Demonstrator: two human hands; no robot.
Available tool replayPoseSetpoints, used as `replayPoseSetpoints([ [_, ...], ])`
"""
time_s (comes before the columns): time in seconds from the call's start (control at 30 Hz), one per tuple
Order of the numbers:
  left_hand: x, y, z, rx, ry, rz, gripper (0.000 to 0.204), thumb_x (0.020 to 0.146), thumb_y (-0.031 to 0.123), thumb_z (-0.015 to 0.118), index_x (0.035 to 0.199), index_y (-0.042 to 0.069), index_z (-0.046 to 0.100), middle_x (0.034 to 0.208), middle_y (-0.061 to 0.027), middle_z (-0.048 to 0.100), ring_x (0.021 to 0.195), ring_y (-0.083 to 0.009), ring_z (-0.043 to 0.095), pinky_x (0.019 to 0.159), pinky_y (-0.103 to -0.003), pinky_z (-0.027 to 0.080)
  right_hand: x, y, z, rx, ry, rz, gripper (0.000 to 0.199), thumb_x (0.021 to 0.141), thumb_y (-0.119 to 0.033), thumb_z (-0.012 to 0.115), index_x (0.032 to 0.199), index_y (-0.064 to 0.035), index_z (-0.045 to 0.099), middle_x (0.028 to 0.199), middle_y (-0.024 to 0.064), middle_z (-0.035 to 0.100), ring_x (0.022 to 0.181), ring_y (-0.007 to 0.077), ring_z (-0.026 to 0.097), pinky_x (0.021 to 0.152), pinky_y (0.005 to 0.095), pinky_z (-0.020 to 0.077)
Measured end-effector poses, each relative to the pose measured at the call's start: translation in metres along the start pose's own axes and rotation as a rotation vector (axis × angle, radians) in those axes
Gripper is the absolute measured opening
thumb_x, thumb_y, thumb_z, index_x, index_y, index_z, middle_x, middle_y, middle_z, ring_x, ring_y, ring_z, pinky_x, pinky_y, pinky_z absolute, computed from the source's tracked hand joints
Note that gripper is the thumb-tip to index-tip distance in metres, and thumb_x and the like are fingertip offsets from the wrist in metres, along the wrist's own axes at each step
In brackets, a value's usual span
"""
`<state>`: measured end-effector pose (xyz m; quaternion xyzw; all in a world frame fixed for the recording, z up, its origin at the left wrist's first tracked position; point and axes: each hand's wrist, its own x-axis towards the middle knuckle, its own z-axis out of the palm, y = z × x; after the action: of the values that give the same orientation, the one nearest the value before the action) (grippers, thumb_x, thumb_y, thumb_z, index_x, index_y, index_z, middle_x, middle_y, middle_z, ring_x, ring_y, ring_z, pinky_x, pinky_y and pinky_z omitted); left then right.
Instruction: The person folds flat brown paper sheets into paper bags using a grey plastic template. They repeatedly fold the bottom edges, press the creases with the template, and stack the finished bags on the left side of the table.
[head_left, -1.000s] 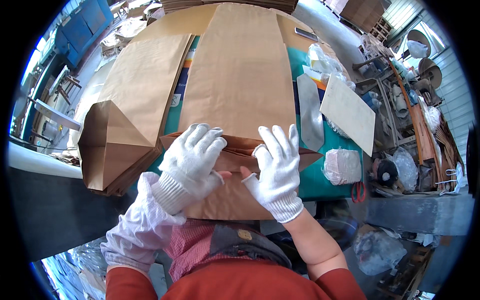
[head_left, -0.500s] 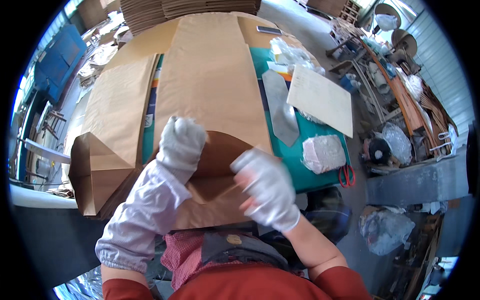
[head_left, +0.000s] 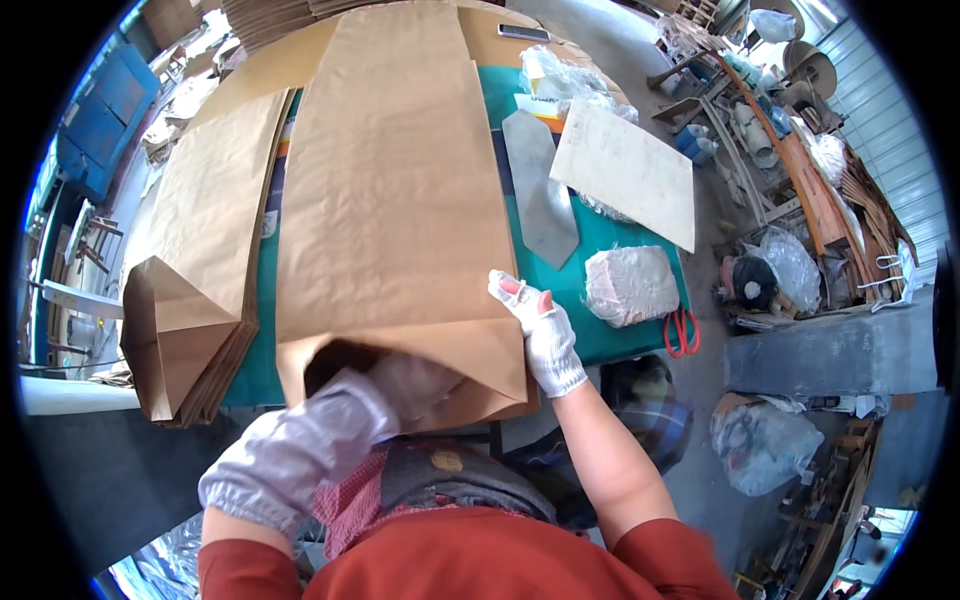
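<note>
Hands in white knit gloves work a large flat brown paper sack, which lies on the green-topped table. Left hand is inserted into the sack's open near end; its finger state cannot be determined. Right hand grips the sack's right near edge, fingers closed on the paper. Stack of folded brown paper sacks lies to the left.
</note>
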<state>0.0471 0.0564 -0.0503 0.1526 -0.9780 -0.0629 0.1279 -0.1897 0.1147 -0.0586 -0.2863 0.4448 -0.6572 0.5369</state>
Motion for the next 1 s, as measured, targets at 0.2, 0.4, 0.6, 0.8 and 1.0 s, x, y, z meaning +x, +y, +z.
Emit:
replayPoseSetpoints([
  [0.2,0.064,-0.009,-0.001,-0.187,-0.458,-0.07,0.049,0.092,0.032,0.063,0.134,0.007,0.063,0.135,-0.0135,0.064,0.124,-0.0343,0.059,0.104,-0.045,0.047,0.015,-0.01,0.002,-0.615,-0.247,-0.191,0.055,0.101,-0.023,0.061,0.146,0.0064,0.05,0.154,0.018,0.052,0.142,0.0303,0.051,0.122,0.0374,0.0335],
  [0.4,0.059,-0.058,-0.034,0.239,-0.698,-0.214,0.064,0.091,0.038,0.065,0.144,0.003,0.053,0.145,-0.0142,0.058,0.143,-0.0325,0.043,0.119,-0.042,0.033,0.011,0.006,0.025,-1.584,-0.26,-0.537,0.075,0.086,-0.035,0.075,0.146,0.0029,0.049,0.157,0.0215,0.045,0.147,0.0409,0.04,0.126,0.0507,0.0256],
  [0.6,0.054,-0.091,-0.013,0.228,-0.225,-0.503,0.067,0.089,0.036,0.067,0.145,0.002,0.052,0.154,-0.0119,0.048,0.143,-0.0322,0.04,0.12,-0.043,0.032,0.012,0.012,0.039,-1.686,-0.226,-0.53,0.075,0.081,-0.029,0.079,0.143,0.0043,0.05,0.155,0.0231,0.046,0.144,0.0425,0.042,0.125,0.0545,0.026],
  [0.8,0.056,-0.089,-0.015,0.3,-0.239,-0.541,0.066,0.092,0.038,0.062,0.146,0.002,0.051,0.154,-0.0123,0.048,0.14,-0.0358,0.044,0.118,-0.046,0.035,0.014,0.013,0.051,-1.714,-0.23,-0.537,0.071,0.079,-0.027,0.08,0.137,0.0034,0.054,0.15,0.0217,0.049,0.141,0.0422,0.043,0.123,0.0558,0.0291],
  [1.0,-0.013,-0.1,-0.182,-0.931,-0.02,-0.059,0.067,0.105,0.047,0.048,0.152,0.0,0.047,0.151,-0.0177,0.054,0.143,-0.0316,0.049,0.122,-0.04,0.032,0.0,-0.011,0.043,-1.686,-0.289,-0.49,0.069,0.071,-0.03,0.085,0.124,0.0067,0.061,0.141,0.0249,0.053,0.129,0.044,0.05,0.119,0.0549,0.0343],
])
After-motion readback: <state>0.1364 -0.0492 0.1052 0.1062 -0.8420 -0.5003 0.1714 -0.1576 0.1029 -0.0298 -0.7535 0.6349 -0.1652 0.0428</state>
